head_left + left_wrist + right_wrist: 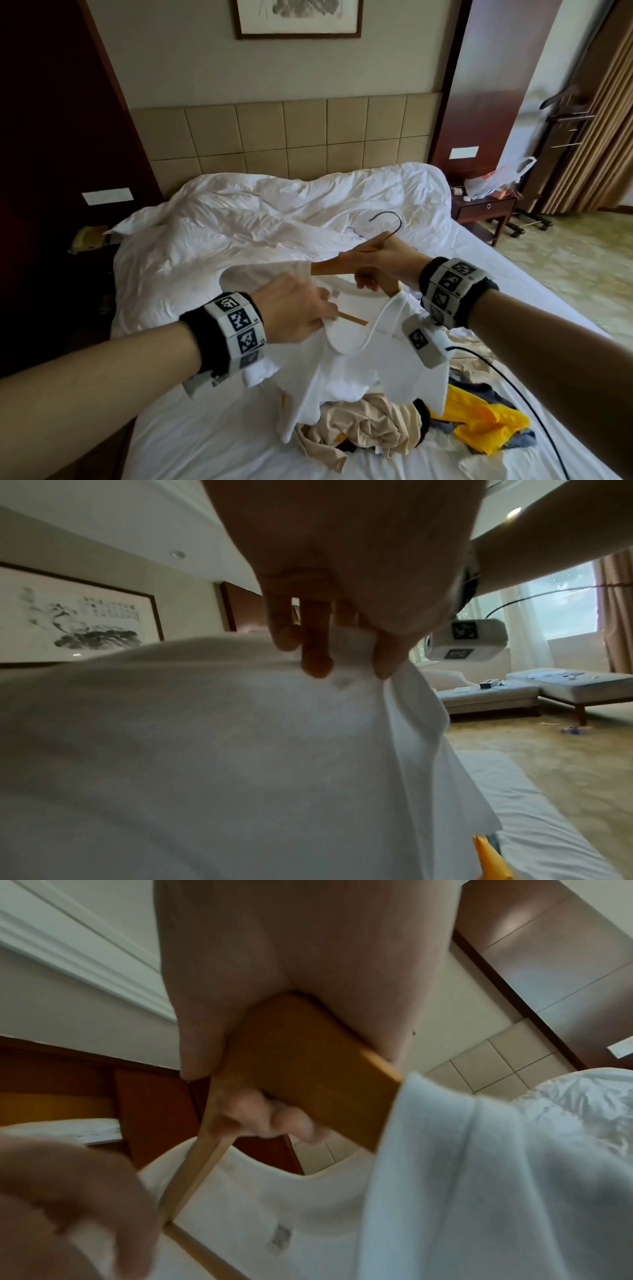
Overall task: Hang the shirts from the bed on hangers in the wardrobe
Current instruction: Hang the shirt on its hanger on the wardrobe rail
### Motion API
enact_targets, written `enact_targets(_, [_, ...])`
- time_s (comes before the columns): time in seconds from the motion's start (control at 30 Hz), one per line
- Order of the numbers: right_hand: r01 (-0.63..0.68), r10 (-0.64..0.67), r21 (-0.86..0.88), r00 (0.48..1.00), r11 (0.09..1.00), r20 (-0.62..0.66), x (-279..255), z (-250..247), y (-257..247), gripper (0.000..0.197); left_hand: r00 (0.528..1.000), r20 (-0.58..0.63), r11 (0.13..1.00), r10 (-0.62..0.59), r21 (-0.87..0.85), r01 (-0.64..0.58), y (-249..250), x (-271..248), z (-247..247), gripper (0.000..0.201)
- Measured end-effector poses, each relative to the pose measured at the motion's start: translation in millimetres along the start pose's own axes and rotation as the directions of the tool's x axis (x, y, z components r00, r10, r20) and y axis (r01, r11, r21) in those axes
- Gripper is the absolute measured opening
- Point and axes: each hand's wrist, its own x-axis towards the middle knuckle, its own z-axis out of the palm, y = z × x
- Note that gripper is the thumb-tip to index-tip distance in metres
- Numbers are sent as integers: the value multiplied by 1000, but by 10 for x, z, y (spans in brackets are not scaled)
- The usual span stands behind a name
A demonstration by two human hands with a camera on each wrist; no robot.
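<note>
Over the white-sheeted bed [212, 442], the right hand [380, 263] is clenched around the neck of a light wooden clothes hanger with a curved metal hook [388, 224], its fingers [291, 1123] curled under the flat wooden shoulder [308, 1066] in the right wrist view. The left hand [294, 308] pinches the neckline of a plain white cotton T-shirt [349, 370], thumb and fingertips [316, 661] gathering the fabric [205, 750] in the left wrist view. The shirt hangs lifted off the bed, held between both hands, with one hanger arm already inside its collar and the thin wooden crossbar [113, 318] showing through the neck opening; how far the other arm sits in the shirt is hard to judge, since cloth covers it. Below the shirt, a heap of other clothes lies on the sheet: a crumpled beige garment [363, 428] just beside a bright yellow garment [486, 425]. A rumpled white duvet [274, 219] is bunched toward the padded tan headboard [291, 133].
</note>
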Motion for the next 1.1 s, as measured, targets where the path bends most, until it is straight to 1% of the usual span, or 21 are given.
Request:
enact_targets(0.07, [-2,2,9,1000,1000,-6,-18,-56,-20,38,984,-174,996,49,-69,-61,-50,-63,27,44])
enact_targets(0.1, [-5,5,18,1000,1000,-2,-33,-98,-32,38,965,-262,996,20,-83,-43,-130,-85,31,48])
enact_targets(0.13, [-11,11,18,1000,1000,11,-51,-149,-46,37,953,-298,995,-59,-97,31,-236,-102,32,51])
enact_targets(0.17, [-20,20,7,999,1000,31,-71,-205,-61,36,943,-291,983,-159,-135,124,-338,-121,11,53])
enact_targets(0.2, [-29,29,-12,998,1000,49,-97,-257,-83,38,941,-208,955,-267,-187,230,-449,-145,-6,51])
enact_targets(0.23, [-34,35,-25,998,999,55,-115,-306,-112,40,924,-111,911,-365,-245,331,-548,-182,-6,44])
enact_targets(0.3, [-14,14,-44,1000,999,12,-130,-393,-183,39,876,35,809,-480,-367,458,-714,-266,51,8])
enact_targets(0.33, [12,-13,-54,999,998,-30,-127,-435,-227,37,864,42,774,-502,-425,470,-777,-302,66,22])
enact_targets(0.37, [36,-40,-60,996,998,-80,-107,-463,-257,34,859,38,732,-510,-504,458,-838,-333,89,33])
enact_targets(0.4, [55,-63,-67,989,996,-130,-89,-482,-287,32,840,47,689,-540,-550,473,-907,-351,101,37])
enact_targets(0.43, [65,-78,-79,983,995,-165,-65,-491,-304,31,842,52,673,-538,-574,466,-963,-360,98,35])
enact_targets(0.47, [69,-85,-93,980,993,-181,-42,-491,-319,32,834,93,657,-544,-571,492,-995,-351,66,30])
enact_targets(0.53, [79,-99,-114,978,990,-185,1,-470,-354,35,831,116,633,-544,-594,497,-1032,-278,29,21])
enact_targets(0.57, [89,-110,-115,976,989,-190,22,-458,-380,36,841,85,628,-535,-626,463,-1020,-212,4,20])
enact_targets(0.63, [104,-124,-110,974,988,-188,59,-414,-445,36,853,-3,656,-523,-640,400,-892,-41,-77,28])
enact_targets(0.7, [126,-144,-115,975,985,-167,83,-334,-506,33,860,-119,721,-496,-608,332,-715,136,-124,31])
enact_targets(0.77, [144,-164,-133,974,981,-157,99,-271,-541,27,845,-245,791,-475,-540,288,-584,252,-128,23])
enact_targets(0.83, [145,-175,-178,971,973,-166,87,-278,-529,21,830,-304,824,-468,-490,285,-547,257,-110,24])
enact_targets(0.9, [118,-175,-317,972,941,-159,68,-355,-434,23,816,-333,831,-472,-478,285,-570,204,-86,27])
enact_targets(1.0, [19,-123,-568,982,823,-145,63,-495,-222,26,772,-347,792,-532,-526,309,-663,139,-72,23])
enact_targets(1.1, [-32,-137,-644,968,764,-210,97,-552,-129,15,740,-385,783,-552,-544,302,-709,103,-88,21])
